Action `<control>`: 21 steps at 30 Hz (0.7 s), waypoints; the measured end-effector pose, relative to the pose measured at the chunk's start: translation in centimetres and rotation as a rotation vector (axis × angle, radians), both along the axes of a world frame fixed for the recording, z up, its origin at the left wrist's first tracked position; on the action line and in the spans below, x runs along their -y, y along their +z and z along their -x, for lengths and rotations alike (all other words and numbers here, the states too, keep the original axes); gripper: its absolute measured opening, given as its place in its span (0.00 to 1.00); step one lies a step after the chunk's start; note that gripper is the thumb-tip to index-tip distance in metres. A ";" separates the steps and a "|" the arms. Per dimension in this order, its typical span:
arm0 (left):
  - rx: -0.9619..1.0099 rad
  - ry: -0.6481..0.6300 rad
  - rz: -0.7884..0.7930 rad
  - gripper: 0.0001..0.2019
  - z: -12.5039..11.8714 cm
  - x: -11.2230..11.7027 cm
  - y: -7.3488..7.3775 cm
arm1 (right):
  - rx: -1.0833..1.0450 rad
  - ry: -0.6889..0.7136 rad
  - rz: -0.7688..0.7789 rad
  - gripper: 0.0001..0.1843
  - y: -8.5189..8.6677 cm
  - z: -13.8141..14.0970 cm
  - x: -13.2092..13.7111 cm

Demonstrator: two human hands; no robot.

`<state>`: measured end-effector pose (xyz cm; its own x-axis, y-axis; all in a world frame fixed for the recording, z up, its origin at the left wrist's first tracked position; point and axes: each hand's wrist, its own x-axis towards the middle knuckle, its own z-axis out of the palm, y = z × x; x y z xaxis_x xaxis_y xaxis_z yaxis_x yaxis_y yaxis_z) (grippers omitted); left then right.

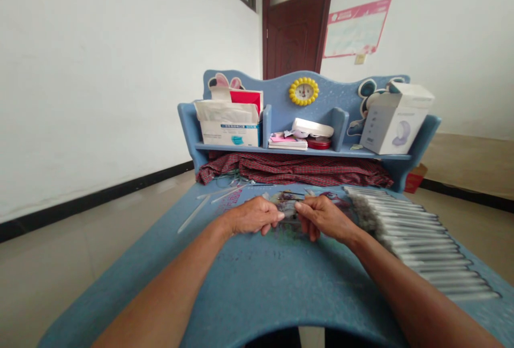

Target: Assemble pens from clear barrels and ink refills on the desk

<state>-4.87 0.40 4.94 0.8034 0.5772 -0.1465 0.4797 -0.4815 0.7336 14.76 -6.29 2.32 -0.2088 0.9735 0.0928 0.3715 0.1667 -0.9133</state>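
My left hand (pixel 257 215) is held over the middle of the blue desk (pixel 277 289), its fingers curled and the thumb pressed against the forefinger. Facing it a short gap away, my right hand (pixel 323 217) is pinched in the same way. Whatever the fingertips hold is too small and blurred to make out. Behind and between the hands, small dark thin pieces lie on a worn, stained patch of the desktop. To the right of my right hand is a row of thin whitish sticks or tubes (pixel 425 238) with grey fuzzy ends (pixel 367 211).
Several thin clear strips (pixel 194 213) lie at left. Behind the hands is a bunched red checked cloth (pixel 297 168) under a shelf. The shelf bears a mask box (pixel 228 133), papers (pixel 287 143), a red tin (pixel 319 143) and a white carton (pixel 395 120). A yellow clock (pixel 304 91) hangs above.
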 end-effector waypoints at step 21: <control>-0.058 0.007 -0.042 0.21 -0.2 0.1 0.1 | 0.002 -0.019 0.041 0.27 0.0 0.1 0.1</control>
